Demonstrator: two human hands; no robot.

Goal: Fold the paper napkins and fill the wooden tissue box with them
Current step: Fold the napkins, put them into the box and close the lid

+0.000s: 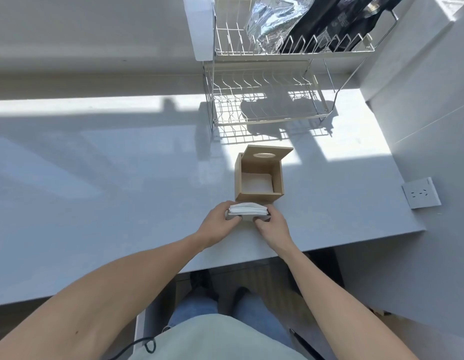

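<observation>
Counter: a pale grey-white worktop, sunlit in bands along its far half, with shadow over the near half; its near edge runs across the picture above the person's legs.
Left hand: curled around the left end of the napkin stack, fingers tucked under and thumb on the near side, grasping it close to the counter's near edge.
Napkin stack: a small pile of folded white paper napkins held between both hands, just in front of the wooden box and right beside its near wall; I cannot tell whether its underside rests on the counter or is lifted off it.
Wooden tissue box: a light wood cube standing upright towards the right half of the counter, midway between near and far edges, open at the top.
Box lid: a wooden panel with an oval slot, tilted back at the box's far side.
Inside the box: white napkins already lie flat on the bottom, well below the rim.
Right hand: closed on the right end of the same stack, fingers bent in against it.
Dish rack: a two-tier wire rack at the counter's far edge, behind the box; a silver foil bag and a black bag sit on its upper tier.
Wall socket: a white outlet plate on the wall at the counter's right edge.
</observation>
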